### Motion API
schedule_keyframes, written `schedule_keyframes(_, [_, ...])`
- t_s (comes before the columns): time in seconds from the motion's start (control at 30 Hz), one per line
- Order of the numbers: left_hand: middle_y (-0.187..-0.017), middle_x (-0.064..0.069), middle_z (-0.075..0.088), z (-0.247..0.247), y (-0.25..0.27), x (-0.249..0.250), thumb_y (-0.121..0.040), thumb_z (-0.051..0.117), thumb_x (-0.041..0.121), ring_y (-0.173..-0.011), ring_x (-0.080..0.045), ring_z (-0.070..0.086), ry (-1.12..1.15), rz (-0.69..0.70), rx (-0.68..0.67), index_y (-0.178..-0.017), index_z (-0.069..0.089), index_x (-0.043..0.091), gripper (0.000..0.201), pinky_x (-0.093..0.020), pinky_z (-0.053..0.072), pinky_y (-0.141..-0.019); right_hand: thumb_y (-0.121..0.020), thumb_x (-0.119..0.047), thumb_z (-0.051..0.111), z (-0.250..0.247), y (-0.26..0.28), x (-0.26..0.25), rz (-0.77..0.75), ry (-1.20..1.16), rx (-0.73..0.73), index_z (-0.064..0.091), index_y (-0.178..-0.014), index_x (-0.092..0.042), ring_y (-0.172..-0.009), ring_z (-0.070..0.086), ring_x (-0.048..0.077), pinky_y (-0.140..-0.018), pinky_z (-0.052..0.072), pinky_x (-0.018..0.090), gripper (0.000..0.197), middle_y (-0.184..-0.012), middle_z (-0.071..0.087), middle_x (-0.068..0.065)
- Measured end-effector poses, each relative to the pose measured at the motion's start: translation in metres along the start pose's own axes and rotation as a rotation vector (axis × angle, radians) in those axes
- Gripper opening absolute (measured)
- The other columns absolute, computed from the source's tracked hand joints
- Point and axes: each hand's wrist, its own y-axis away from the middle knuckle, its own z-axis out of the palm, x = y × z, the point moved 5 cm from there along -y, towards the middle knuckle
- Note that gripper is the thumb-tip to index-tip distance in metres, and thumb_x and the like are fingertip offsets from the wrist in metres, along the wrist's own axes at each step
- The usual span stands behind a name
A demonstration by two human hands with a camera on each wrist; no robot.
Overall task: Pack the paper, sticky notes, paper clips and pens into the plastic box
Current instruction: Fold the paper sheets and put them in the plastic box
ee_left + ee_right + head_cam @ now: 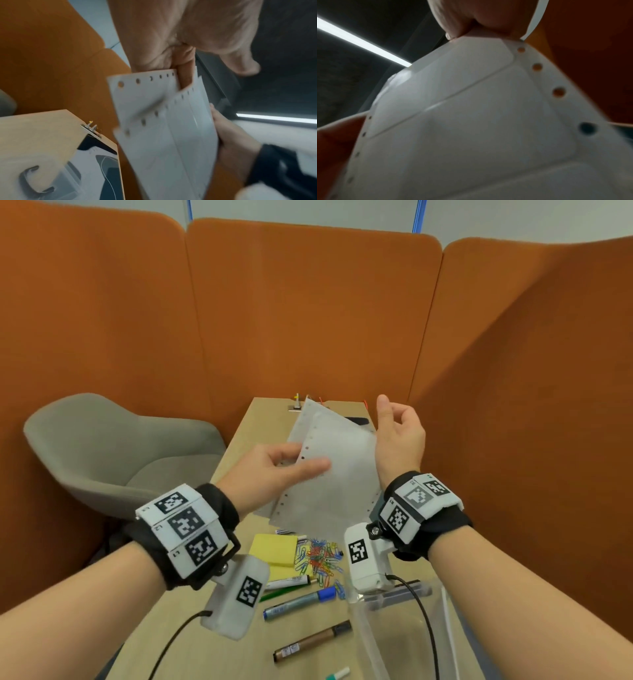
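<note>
White punched-edge paper sheets [329, 474] hang tilted above the pale wooden counter [205, 645], bearing no readable writing. Left hand [274, 474] pinches their perforated edge, thumb on top. Right hand [399, 436] touches the opposite edge, fingers loosely curled. Clear plastic box [404, 638] stands below right.

Head view: from above, facing forward and down over both forearms, at hands, counter [239, 642], orange partition [308, 313] behind.
Left wrist view: very near, along left hand [180, 33], tilted up toward ceiling light.
Right wrist view: nearest, from under paper [471, 128], facing up.
Shared by all three: paper, partition.
</note>
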Motion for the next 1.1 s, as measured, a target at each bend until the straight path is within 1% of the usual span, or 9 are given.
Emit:
schedule_keyframes(0.1, [-0.078, 0.003, 0.075, 0.004, -0.006, -0.008, -0.073, 0.076, 0.019, -0.06, -0.006, 0.07, 0.007, -0.073, 0.103, -0.08, 0.071, 0.015, 0.009, -0.021, 0.057, -0.057, -0.09, -0.038, 0.053, 0.003, 0.005, -0.002, 0.059, -0.066, -0.043, 0.054, -0.093, -0.016, -0.058, 0.046, 0.001, -0.053, 0.038, 0.005, 0.022, -0.066, 0.05, -0.012])
schedule_keyframes(0.17, [-0.091, -0.003, 0.074, -0.002, -0.011, -0.013, -0.077, 0.071, 0.012, -0.066, -0.013, 0.071, 0.125, -0.117, 0.156, -0.085, 0.069, 0.013, 0.008, -0.028, 0.059, -0.064, -0.086, -0.039, 0.059, 0.006, 0.007, 0.003, 0.133, -0.096, -0.157, 0.053, -0.103, -0.014, -0.067, 0.054, 0.002, -0.066, 0.043, 0.008, 0.03, -0.073, 0.055, -0.01])
schedule_keyframes(0.3, [-0.099, 0.0, 0.071, -0.006, -0.013, -0.017, -0.085, 0.059, 0.003, -0.075, -0.013, 0.071, 0.305, -0.131, 0.12, -0.095, 0.065, 0.018, 0.019, -0.029, 0.059, -0.07, -0.071, -0.055, 0.066, 0.006, 0.028, 0.029, 0.445, -0.037, -0.5, 0.047, -0.128, -0.017, -0.111, 0.059, 0.02, -0.099, 0.044, 0.045, 0.071, -0.118, 0.063, 0.002])
schedule_keyframes(0.4, [-0.107, -0.003, 0.069, 0.0, -0.013, -0.023, -0.086, 0.055, 0.0, -0.09, -0.02, 0.069, 0.301, -0.172, 0.085, -0.108, 0.061, 0.017, 0.028, -0.034, 0.056, -0.078, -0.089, -0.026, 0.057, 0.005, 0.05, 0.039, 0.605, -0.145, -0.632, 0.05, -0.129, -0.011, -0.112, 0.059, 0.029, -0.097, 0.046, 0.05, 0.043, -0.125, 0.062, 0.011])
schedule_keyframes(0.5, [-0.12, -0.005, 0.064, 0.008, -0.013, -0.03, -0.087, 0.055, 0.001, -0.102, -0.026, 0.064, 0.219, -0.237, 0.03, -0.126, 0.05, 0.011, 0.041, -0.033, 0.052, -0.079, -0.092, -0.007, 0.05, 0.0, 0.055, 0.035, 0.568, -0.171, -0.61, 0.049, -0.128, -0.009, -0.111, 0.059, 0.033, -0.094, 0.048, 0.048, 0.037, -0.124, 0.061, 0.014])
schedule_keyframes(0.63, [-0.115, -0.003, 0.065, 0.014, -0.008, -0.033, -0.088, 0.051, 0.001, -0.101, -0.024, 0.062, 0.13, -0.296, -0.052, -0.124, 0.05, 0.014, 0.038, -0.033, 0.048, -0.084, -0.09, -0.002, 0.049, -0.014, 0.06, 0.029, 0.529, -0.145, -0.63, 0.051, -0.12, -0.012, -0.104, 0.06, 0.032, -0.092, 0.047, 0.049, 0.032, -0.118, 0.062, 0.015])
schedule_keyframes(0.8, [-0.124, -0.004, 0.06, 0.032, 0.001, -0.03, -0.083, 0.063, 0.003, -0.107, -0.024, 0.061, 0.1, -0.238, -0.114, -0.124, 0.04, 0.021, 0.05, -0.038, 0.051, -0.088, -0.076, -0.003, 0.057, -0.031, 0.073, 0.028, 0.537, -0.232, -0.693, 0.052, -0.121, -0.013, -0.081, 0.069, 0.016, -0.061, 0.058, 0.031, 0.047, -0.102, 0.068, 0.003])
schedule_keyframes(0.9, [-0.117, -0.009, 0.062, 0.04, -0.001, -0.028, -0.077, 0.069, 0.0, -0.103, -0.029, 0.062, 0.172, -0.234, -0.058, -0.12, 0.034, 0.033, 0.065, -0.041, 0.054, -0.081, -0.085, 0.009, 0.047, -0.048, 0.07, 0.03, 0.564, -0.296, -0.697, 0.048, -0.128, -0.009, -0.086, 0.069, 0.017, -0.069, 0.059, 0.034, 0.047, -0.111, 0.065, 0.008])
schedule_keyframes(1.1, [-0.107, -0.006, 0.07, 0.084, 0.001, -0.027, -0.088, 0.057, 0.011, -0.093, -0.024, 0.067, 0.131, -0.41, -0.285, -0.111, 0.062, 0.012, 0.023, -0.033, 0.055, -0.082, -0.081, 0.008, 0.048, -0.09, 0.058, 0.039, 0.615, -0.304, -0.623, 0.051, -0.123, -0.008, -0.089, 0.068, 0.021, -0.078, 0.056, 0.037, 0.045, -0.114, 0.064, 0.01])
